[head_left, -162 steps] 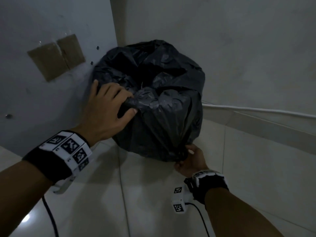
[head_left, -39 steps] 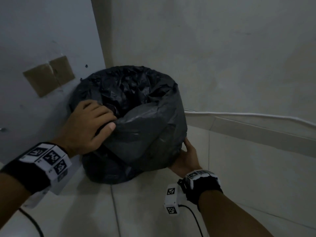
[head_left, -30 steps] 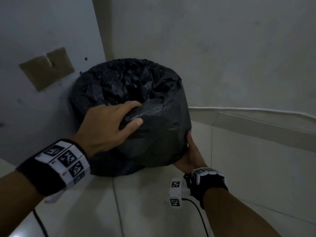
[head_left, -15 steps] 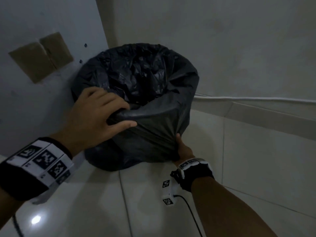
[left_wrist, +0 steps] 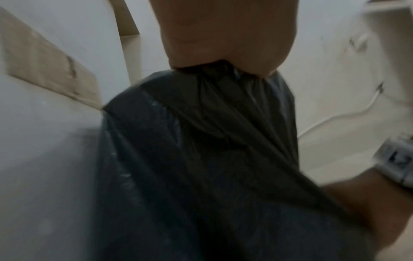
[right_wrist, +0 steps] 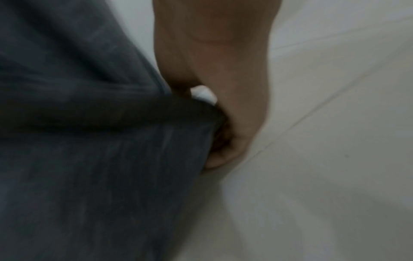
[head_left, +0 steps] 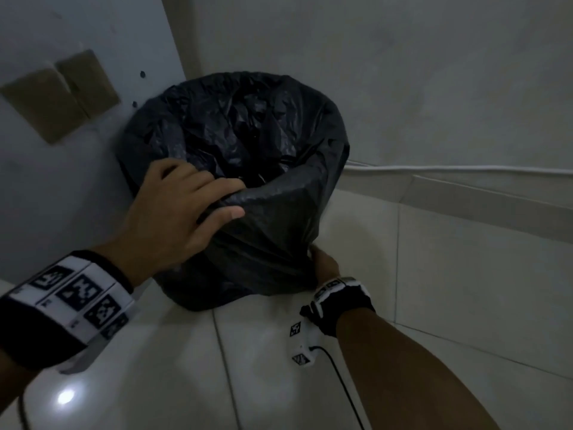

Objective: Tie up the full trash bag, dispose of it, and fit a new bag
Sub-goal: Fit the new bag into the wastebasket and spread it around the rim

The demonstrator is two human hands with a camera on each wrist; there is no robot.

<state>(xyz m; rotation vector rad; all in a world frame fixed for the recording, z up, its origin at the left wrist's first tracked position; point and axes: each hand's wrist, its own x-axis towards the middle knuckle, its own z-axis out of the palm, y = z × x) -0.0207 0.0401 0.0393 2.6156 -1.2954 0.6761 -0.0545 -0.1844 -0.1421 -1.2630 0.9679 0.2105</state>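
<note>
A black trash bag [head_left: 266,231] lines a bin in the corner, its mouth open and its film folded down over the outside. The bin itself is hidden under the bag. My left hand [head_left: 186,209] grips the near rim through the bag [left_wrist: 212,141], fingers inside and thumb outside. Low at the right side my right hand [head_left: 322,262] pinches the bag's hanging edge and pulls it taut. In the right wrist view the right hand [right_wrist: 223,134] is curled round a fold of the bag [right_wrist: 100,141].
The bin stands on a pale tiled floor [head_left: 434,336] against two walls. A white cable [head_left: 465,169] runs along the right wall above the skirting. Brown tape patches [head_left: 62,91] are stuck on the left wall. A black cord [head_left: 344,389] trails from my right wrist.
My left hand has stayed on the near rim. My right hand has slid lower down the right side and pulled the bag's edge taut. The view has shifted a little.
</note>
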